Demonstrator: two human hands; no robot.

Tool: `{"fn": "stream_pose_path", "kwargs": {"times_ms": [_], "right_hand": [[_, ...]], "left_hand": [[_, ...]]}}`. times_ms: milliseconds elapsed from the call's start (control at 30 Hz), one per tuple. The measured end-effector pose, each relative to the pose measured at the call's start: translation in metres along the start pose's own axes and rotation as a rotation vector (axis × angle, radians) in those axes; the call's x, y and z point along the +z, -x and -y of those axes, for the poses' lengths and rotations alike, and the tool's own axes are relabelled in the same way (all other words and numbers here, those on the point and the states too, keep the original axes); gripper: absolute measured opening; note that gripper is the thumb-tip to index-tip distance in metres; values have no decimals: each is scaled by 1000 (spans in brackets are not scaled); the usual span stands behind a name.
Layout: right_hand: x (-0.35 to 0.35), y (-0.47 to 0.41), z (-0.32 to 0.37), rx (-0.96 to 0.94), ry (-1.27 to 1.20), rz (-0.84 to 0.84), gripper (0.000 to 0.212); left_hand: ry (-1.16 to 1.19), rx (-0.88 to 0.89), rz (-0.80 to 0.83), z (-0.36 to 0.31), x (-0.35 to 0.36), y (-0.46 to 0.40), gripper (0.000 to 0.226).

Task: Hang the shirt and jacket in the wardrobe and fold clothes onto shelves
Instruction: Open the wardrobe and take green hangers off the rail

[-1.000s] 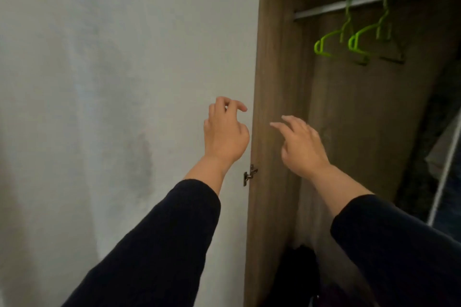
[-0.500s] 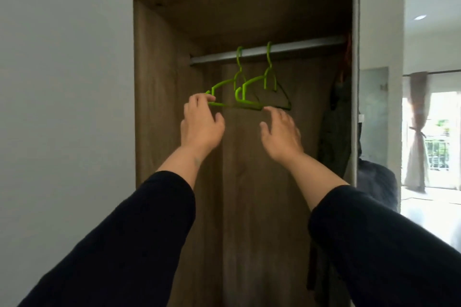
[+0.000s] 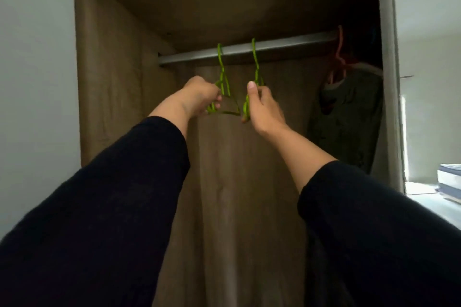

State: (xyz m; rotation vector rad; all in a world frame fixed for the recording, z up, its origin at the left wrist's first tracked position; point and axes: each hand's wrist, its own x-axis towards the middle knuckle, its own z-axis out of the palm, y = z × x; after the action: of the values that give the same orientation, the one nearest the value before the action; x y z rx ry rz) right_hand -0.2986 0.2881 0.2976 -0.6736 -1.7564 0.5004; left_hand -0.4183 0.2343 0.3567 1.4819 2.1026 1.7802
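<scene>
Each thin, light, apparently plastic green hanger (image 3: pixel 222 75) on the rail (image 3: pixel 287 43) is gripped at its lower frame by the left hand (image 3: pixel 199 97) and right hand (image 3: pixel 262 107), fingers curled.

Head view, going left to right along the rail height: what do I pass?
White wall → wardrobe side panel → left hand gripping left green hanger → right green hanger held by right hand → pink hanger carrying a dark garment → wardrobe door edge.
</scene>
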Motion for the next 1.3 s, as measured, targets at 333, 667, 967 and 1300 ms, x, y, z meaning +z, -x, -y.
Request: {"fn": "stream_pose_path", "kwargs": {"times_ms": [333, 667, 967, 1300], "right_hand": [[-1, -17, -14, 90, 133, -69, 41], [17, 31, -32, 74, -13, -63, 58], [71, 106, -68, 436, -164, 363, 35], [83, 213, -54, 658, -271, 543, 13]], "left_hand": [[-34, 39, -187, -14, 17, -15, 37], [-158, 46, -195, 49, 31, 49, 38], [-88, -118, -130, 157, 69, 201, 28], [-147, -168, -90, 186, 65, 361, 19]]}}
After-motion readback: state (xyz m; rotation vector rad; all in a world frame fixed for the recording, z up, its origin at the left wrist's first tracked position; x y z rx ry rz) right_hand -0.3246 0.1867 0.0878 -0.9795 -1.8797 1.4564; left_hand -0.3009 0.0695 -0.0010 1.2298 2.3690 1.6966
